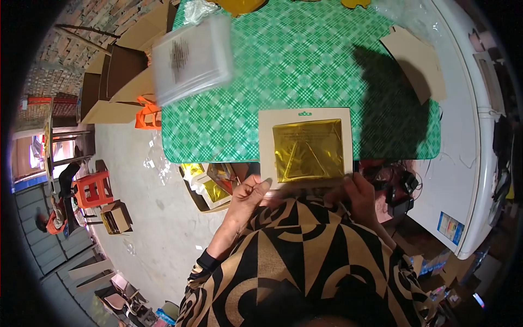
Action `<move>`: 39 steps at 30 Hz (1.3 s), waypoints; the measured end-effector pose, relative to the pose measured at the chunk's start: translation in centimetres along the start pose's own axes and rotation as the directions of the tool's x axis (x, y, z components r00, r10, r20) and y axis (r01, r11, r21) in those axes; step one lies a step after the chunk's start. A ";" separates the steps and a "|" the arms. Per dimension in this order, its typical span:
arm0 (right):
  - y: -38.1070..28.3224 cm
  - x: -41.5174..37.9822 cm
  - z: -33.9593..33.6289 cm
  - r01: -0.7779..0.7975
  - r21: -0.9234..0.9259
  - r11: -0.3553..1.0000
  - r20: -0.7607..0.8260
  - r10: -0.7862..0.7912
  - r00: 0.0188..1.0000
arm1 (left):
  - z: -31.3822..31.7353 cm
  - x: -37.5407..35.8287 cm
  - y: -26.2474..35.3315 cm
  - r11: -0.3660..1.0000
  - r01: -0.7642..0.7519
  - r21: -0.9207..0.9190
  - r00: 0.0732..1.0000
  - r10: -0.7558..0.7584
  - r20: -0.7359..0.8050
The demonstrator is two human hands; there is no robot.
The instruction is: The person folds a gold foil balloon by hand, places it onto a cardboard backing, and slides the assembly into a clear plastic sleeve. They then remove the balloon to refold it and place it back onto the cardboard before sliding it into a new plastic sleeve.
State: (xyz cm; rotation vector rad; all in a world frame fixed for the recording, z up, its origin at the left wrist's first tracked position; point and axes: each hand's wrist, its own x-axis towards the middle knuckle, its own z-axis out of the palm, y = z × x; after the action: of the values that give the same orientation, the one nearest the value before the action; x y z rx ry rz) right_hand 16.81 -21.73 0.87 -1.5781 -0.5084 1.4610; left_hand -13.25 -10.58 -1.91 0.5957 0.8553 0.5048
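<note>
A cream hanging card [266,136] with a slot at its top edge bears a folded, shiny gold foil sheet [309,150]. It is held at the near edge of the green checked table, partly over it. My left hand [249,195] is closed, thumb and fingers pinching the card's lower left corner. At the lower right corner, my right hand [358,196] grips the card, its fingers partly hidden. On the table's far left lies a stack of clear plastic bags [193,60], somewhat blurred.
The green checked tablecloth [294,65] spreads ahead. Brown cardboard [417,62] lies at its right. Below the left edge stands an open box [204,204] with gold packs. A red stool [92,188] and a seated person [57,215] are far left; a white appliance [463,136] is right.
</note>
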 end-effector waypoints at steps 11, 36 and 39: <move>-0.8 0.7 1.0 0.174 -0.026 0.984 0.024 -0.173 0.985 | 3.3 0.8 1.7 0.983 -0.095 0.158 0.994 0.101 -0.033; -9.6 4.0 -2.3 0.360 -0.921 0.148 0.086 -0.825 0.558 | 4.3 1.1 7.1 0.866 -0.359 0.349 0.929 0.367 0.046; -9.9 4.4 -0.3 0.657 -0.640 0.397 0.380 -0.580 0.721 | 9.7 1.7 13.1 0.732 -0.505 0.458 0.860 0.381 0.339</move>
State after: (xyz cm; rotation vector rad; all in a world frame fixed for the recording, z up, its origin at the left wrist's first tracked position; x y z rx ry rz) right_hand 20.68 -13.28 6.46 -1.5986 -1.7526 0.7169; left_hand -6.73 -2.68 10.85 1.3790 0.6243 0.6228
